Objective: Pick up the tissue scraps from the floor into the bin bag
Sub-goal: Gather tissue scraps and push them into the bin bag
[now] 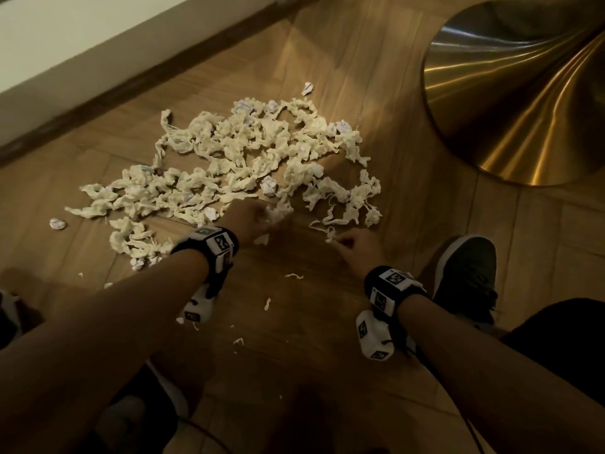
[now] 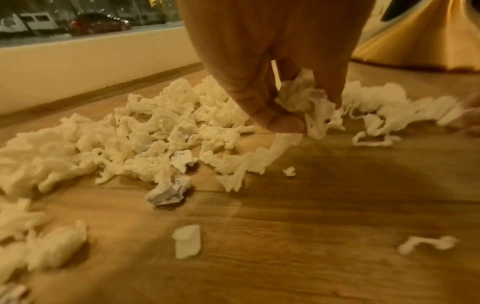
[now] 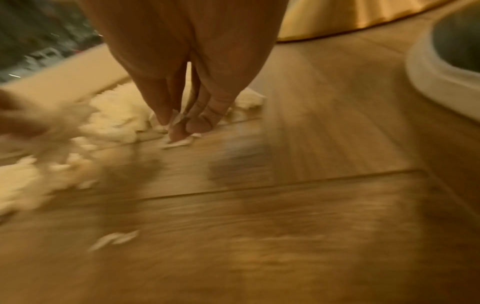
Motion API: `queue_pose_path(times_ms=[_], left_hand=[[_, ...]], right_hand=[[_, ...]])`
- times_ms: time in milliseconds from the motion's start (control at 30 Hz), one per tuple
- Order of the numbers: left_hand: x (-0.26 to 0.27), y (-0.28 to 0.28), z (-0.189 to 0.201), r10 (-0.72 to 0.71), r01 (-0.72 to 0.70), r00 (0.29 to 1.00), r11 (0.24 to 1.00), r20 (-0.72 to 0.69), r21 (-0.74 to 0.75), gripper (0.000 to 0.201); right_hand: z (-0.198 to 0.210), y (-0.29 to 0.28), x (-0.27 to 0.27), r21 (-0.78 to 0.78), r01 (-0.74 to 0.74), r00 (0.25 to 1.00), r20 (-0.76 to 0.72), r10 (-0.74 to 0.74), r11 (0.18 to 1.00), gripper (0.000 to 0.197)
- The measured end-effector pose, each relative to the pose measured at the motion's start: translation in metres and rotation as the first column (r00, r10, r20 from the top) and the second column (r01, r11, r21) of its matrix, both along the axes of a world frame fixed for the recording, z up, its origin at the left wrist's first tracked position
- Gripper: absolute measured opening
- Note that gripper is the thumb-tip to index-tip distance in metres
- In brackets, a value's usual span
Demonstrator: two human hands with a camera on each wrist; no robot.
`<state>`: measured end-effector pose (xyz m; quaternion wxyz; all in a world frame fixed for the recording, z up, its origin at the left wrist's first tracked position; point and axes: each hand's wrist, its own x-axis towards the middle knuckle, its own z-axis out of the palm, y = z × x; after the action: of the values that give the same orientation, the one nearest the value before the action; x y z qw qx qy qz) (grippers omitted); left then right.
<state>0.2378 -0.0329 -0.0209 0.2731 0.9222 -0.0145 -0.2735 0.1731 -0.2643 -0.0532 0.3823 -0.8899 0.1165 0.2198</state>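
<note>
Tissue scraps [image 1: 229,158] lay heaped mid-floor [image 1: 327,322] before the skirting [image 1: 131,90], a table base [image 1: 523,103] to their right, a shoe [image 1: 465,273] at near right, left hand [image 1: 252,217] on the heap's near edge, right hand [image 1: 360,247] just beside a strip [image 1: 330,235], loose bits [image 1: 268,303] nearer between the arms.

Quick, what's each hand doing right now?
Left hand: fingers curled round a clump of tissue scraps.
Right hand: fingertips pinching a small tissue scrap at the floor.
</note>
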Motion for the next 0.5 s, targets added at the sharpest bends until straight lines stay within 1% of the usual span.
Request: queue_pose_path(times_ms=[67, 167, 233, 300, 333, 400, 433, 500], left_hand=[[-0.016, -0.007, 0.010, 0.041, -0.045, 0.997, 0.997, -0.060, -0.059, 0.023], [-0.044, -0.018, 0.027, 0.102, -0.122, 0.984, 0.984, -0.146, -0.132, 0.026], [-0.065, -0.026, 0.034, 0.178, -0.219, 0.963, 0.955, -0.204, -0.201, 0.028], [-0.086, -0.031, 0.038, 0.251, -0.311, 0.936, 0.917, -0.246, -0.250, 0.026], [-0.096, -0.033, 0.038, 0.298, -0.372, 0.915, 0.885, -0.271, -0.281, 0.025], [-0.116, -0.035, 0.045, 0.410, -0.510, 0.851, 0.793, -0.327, -0.333, 0.026], [-0.125, -0.034, 0.050, 0.466, -0.580, 0.808, 0.736, -0.360, -0.350, 0.028], [-0.139, -0.031, 0.061, 0.575, -0.718, 0.693, 0.603, -0.434, -0.347, 0.030]], right_hand=[[0.012, 0.015, -0.004, 0.038, -0.024, 1.000, -0.012, 0.024, 0.999, 0.022], [0.035, 0.034, -0.014, 0.101, -0.032, 0.999, -0.035, 0.036, 0.994, 0.020], [0.051, 0.043, -0.026, 0.120, -0.046, 0.999, -0.002, 0.046, 0.992, 0.017], [0.068, 0.052, -0.038, 0.137, -0.085, 0.996, 0.015, 0.084, 0.987, 0.015], [0.075, 0.056, -0.043, 0.143, -0.120, 0.993, 0.014, 0.119, 0.982, 0.015], [0.094, 0.063, -0.055, 0.161, -0.194, 0.981, 0.015, 0.194, 0.968, 0.015], [0.103, 0.066, -0.061, 0.166, -0.231, 0.973, 0.029, 0.230, 0.959, 0.014], [0.121, 0.073, -0.071, 0.168, -0.313, 0.950, 0.073, 0.305, 0.935, 0.013]])
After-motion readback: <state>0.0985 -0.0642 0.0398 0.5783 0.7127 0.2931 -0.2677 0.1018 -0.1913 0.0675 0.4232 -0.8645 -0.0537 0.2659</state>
